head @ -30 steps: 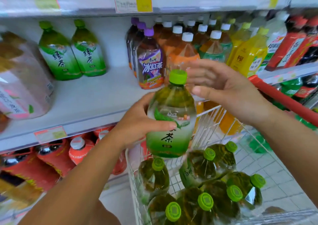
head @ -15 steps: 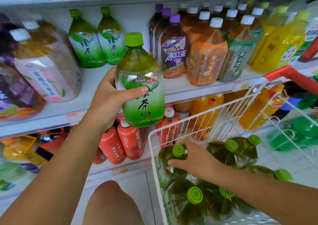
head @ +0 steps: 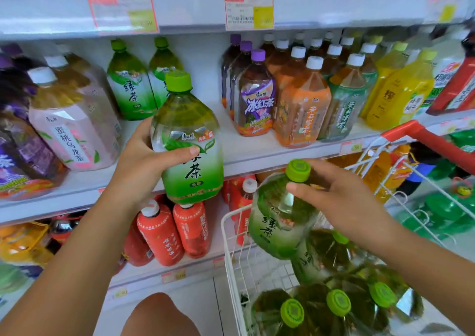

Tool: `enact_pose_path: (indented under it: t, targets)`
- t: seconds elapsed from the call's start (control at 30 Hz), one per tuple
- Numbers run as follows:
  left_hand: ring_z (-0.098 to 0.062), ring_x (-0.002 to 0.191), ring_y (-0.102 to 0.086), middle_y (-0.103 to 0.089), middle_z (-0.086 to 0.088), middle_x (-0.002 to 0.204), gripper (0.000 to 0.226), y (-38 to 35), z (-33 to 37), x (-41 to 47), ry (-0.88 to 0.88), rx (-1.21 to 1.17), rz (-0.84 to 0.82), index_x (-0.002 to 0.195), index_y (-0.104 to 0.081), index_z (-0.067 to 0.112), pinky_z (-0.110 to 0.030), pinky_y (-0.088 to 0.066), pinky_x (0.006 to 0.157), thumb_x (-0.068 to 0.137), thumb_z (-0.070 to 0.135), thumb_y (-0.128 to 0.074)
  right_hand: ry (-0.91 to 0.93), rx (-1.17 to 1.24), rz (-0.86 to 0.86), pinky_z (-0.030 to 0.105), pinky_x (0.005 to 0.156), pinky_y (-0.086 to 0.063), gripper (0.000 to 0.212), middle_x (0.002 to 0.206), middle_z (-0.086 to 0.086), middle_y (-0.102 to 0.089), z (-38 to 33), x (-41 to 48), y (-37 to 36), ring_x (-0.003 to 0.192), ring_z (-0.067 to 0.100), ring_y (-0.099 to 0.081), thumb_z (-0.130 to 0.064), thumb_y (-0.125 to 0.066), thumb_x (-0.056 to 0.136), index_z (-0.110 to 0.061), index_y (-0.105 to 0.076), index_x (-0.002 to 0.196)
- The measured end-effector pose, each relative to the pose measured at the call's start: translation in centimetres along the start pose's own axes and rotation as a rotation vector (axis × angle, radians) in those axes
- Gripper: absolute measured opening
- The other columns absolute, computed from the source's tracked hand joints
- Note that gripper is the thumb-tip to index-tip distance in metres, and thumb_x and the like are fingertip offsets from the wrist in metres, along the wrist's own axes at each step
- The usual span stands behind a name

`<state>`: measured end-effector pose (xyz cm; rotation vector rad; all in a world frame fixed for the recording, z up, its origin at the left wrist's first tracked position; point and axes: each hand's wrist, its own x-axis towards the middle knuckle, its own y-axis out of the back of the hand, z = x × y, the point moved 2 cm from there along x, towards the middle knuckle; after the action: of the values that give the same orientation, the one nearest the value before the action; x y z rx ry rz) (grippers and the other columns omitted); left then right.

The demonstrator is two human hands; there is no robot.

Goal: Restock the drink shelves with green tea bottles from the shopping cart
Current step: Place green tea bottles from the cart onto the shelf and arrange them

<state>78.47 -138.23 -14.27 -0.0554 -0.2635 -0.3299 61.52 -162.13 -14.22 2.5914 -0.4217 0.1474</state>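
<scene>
One green tea bottle (head: 191, 140) is held upright in the left grip (head: 142, 163), just nearer than the shelved green tea pair (head: 129, 91). A second bottle (head: 275, 222), tilted, is grasped by the right grip (head: 341, 199) over the shopping cart (head: 227, 235).

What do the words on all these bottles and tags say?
"绿茶": shelf green tea bottle.
"绿茶": tilted bottle, right hand.
"茶", first character partly covered: upright bottle, left hand.
"冰红茶": purple-capped bottle.
"蜜桃乌龙茶": pink bottle.
Price tags: too blurred to read.

wht shelves (head: 257, 155), 3 tiers | price tags (head: 248, 11) on edges | pale tile floor (head: 462, 248) | bright even lt
</scene>
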Motion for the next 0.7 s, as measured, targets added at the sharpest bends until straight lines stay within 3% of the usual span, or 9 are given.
enact_pose_path:
  t: [0.1, 0.2, 0.23, 0.33, 0.37, 0.57, 0.7]
  targets:
    - [-0.02, 0.103, -0.07, -0.072, -0.004, 0.114, 0.084, 0.6, 0.4, 0.5, -0.008, -0.004, 0.002, 0.124, -0.06, 0.015, -0.029, -0.057, 0.078, 0.045, 0.027, -0.086, 0.124, -0.021, 0.009, 0.01, 0.081, -0.047, 0.021, 0.097, -0.019, -0.072, -4.5, 1.5, 2.3, 0.091, -0.005, -0.064, -0.029, -0.068, 0.08, -0.035, -0.069, 0.101]
    - [-0.015, 0.1, -0.07, -0.074, 0.003, 0.108, 0.074, 1.6, 1.4, 1.3, -0.024, -0.005, 0.032, 0.114, -0.063, 0.024, -0.023, -0.057, 0.074, 0.045, 0.018, -0.088, 0.252, 0.003, -0.008, 0.007, 0.075, -0.046, 0.025, 0.099, -0.009, -0.073, -8.3, 3.4, 3.4, 0.091, 0.0, -0.066, -0.027, -0.062, 0.081, -0.025, -0.068, 0.105]
    - [-0.013, 0.099, -0.07, -0.074, 0.006, 0.106, 0.068, 1.9, 1.7, 1.6, -0.034, 0.012, 0.045, 0.11, -0.063, 0.029, -0.022, -0.057, 0.074, 0.048, 0.013, -0.088, 0.282, 0.004, -0.017, 0.01, 0.076, -0.048, 0.024, 0.099, -0.007, -0.073, -9.2, 4.4, 3.4, 0.092, 0.003, -0.066, -0.024, -0.062, 0.084, -0.023, -0.067, 0.108]
    - [-0.003, 0.094, -0.069, -0.073, 0.018, 0.098, 0.071, 3.1, 2.6, 2.8, -0.059, 0.041, 0.102, 0.106, -0.059, 0.034, -0.021, -0.056, 0.076, 0.048, 0.005, -0.088, 0.351, -0.054, -0.023, 0.043, 0.087, -0.054, 0.024, 0.103, -0.002, -0.071, -10.5, 8.1, 1.8, 0.098, 0.018, -0.066, -0.025, -0.064, 0.09, -0.023, -0.063, 0.114]
    - [-0.002, 0.094, -0.069, -0.073, 0.018, 0.098, 0.071, 3.6, 2.6, 3.3, -0.065, 0.044, 0.122, 0.107, -0.058, 0.033, -0.024, -0.056, 0.078, 0.049, 0.004, -0.088, 0.377, -0.073, -0.016, 0.047, 0.091, -0.052, 0.026, 0.104, -0.001, -0.07, -10.7, 9.4, 1.0, 0.099, 0.018, -0.066, -0.026, -0.064, 0.089, -0.021, -0.062, 0.115]
    - [-0.001, 0.106, -0.063, -0.067, 0.014, 0.115, 0.074, 5.8, 0.1, 6.1, -0.06, 0.136, 0.196, 0.121, -0.053, 0.03, -0.032, -0.049, 0.099, 0.062, 0.002, -0.088, 0.411, -0.16, -0.054, 0.044, 0.097, -0.046, 0.025, 0.109, 0.003, -0.065, -9.8, 17.5, -4.5, 0.103, 0.02, -0.061, -0.014, -0.064, 0.09, -0.012, -0.059, 0.114]
    - [0.002, 0.101, -0.064, -0.069, 0.016, 0.109, 0.071, 6.9, -2.2, 7.6, -0.007, 0.127, 0.18, 0.115, -0.054, 0.035, -0.027, -0.049, 0.094, 0.061, 0.004, -0.09, 0.348, -0.108, -0.126, 0.046, 0.101, -0.044, 0.023, 0.115, 0.011, -0.066, -8.5, 21.4, -7.1, 0.111, 0.026, -0.061, -0.012, -0.064, 0.089, -0.014, -0.06, 0.112]
